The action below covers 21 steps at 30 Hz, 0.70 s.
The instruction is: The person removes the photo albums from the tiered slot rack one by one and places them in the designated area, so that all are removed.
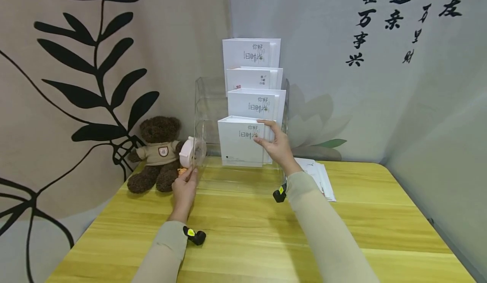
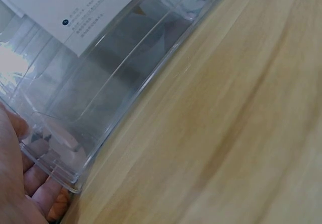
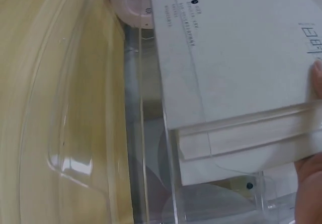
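A clear plastic tiered rack [image 1: 243, 181] stands on the table, holding several white booklets one above another. My right hand [image 1: 279, 146] pinches the lowest white booklet [image 1: 239, 149] by its upper right side, thumb on the front cover and index finger over the top edge. In the right wrist view that booklet [image 3: 236, 63] sits behind the rack's clear front lip, with its stepped page edges showing. My left hand [image 1: 185, 190] grips the rack's lower left side. In the left wrist view, the thumb and fingers [image 2: 46, 190] close around the rack's corner.
A brown teddy bear [image 1: 157, 156] in a beige shirt sits left of the rack. A round pink object [image 1: 187, 152] stands between them, and a small orange item [image 1: 181, 171] lies by the left hand. White papers [image 1: 317, 177] lie right of the rack. A wall hanging closes the back.
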Motion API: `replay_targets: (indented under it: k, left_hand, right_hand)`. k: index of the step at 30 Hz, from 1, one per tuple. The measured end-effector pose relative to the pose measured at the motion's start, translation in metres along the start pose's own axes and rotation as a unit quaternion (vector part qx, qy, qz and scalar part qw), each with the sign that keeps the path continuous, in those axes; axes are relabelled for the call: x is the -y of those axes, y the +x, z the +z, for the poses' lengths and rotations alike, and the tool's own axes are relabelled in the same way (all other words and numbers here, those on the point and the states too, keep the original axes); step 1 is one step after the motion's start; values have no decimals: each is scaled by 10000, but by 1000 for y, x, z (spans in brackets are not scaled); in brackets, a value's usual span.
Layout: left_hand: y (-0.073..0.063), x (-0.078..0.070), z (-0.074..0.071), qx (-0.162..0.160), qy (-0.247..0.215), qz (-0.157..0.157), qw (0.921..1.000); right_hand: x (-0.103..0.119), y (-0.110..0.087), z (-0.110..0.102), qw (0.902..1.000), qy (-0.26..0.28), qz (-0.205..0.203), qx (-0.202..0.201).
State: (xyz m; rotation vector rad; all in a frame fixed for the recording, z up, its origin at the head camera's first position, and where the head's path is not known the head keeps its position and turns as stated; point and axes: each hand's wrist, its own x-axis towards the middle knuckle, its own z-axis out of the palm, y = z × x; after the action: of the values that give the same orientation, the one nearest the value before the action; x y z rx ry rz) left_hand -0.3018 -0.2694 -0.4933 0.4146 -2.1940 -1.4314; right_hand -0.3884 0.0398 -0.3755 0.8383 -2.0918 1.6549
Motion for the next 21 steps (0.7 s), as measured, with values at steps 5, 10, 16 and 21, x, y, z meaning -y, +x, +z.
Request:
replay_targets:
  k: [5, 10, 16, 21]
  left_hand:
    - [1, -3, 0, -121, -80, 91, 9999]
    - [1, -3, 0, -116, -68, 54, 9999]
    - [-1, -2, 2, -153, 2, 120, 9998]
    - [-1, -2, 2, -200, 1, 159, 9997]
  right_hand:
    - [2, 5, 2, 9969, -351, -703, -61]
    - [6, 6, 4, 9935, -730, -875, -49]
    - [22, 8, 7, 9829, -1126, -1444, 194]
    - [34, 9, 10, 9718, -1281, -1940, 383]
